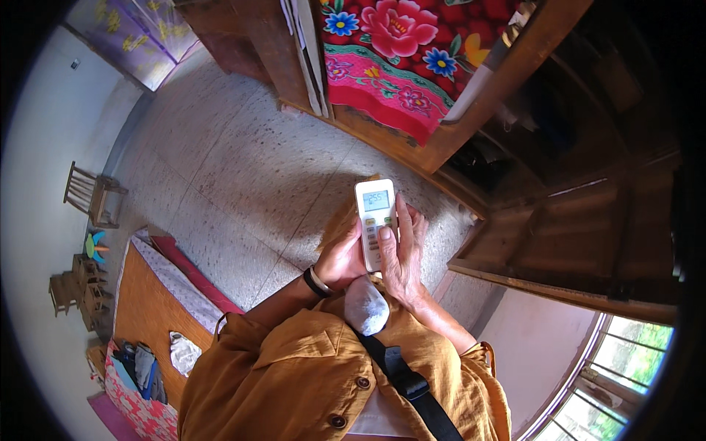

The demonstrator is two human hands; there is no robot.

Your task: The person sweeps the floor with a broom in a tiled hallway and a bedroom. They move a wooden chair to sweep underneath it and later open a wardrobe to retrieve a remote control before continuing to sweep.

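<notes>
A white remote control [373, 259] with a small lit screen and several buttons stands upright between my hands, in front of my chest. My left hand [341, 259] is closed around its left side and lower back, with a dark band and a light band on the wrist. Over the remote's right side lies my right hand [404, 257]; its thumb rests on the buttons, and its fingers run along the right edge. Part of the remote's lower end is covered by the hands. Just below is a greyish-white rounded thing [366, 307] at the black strap.
A wooden cabinet [507, 103] with a red floral cloth [397, 66] stands ahead, its open door [566, 235] at right. At left are a bed [158, 294] with folded things, a wooden chair [94, 192] and small stools [81, 290]. A barred window [610, 367] is at lower right.
</notes>
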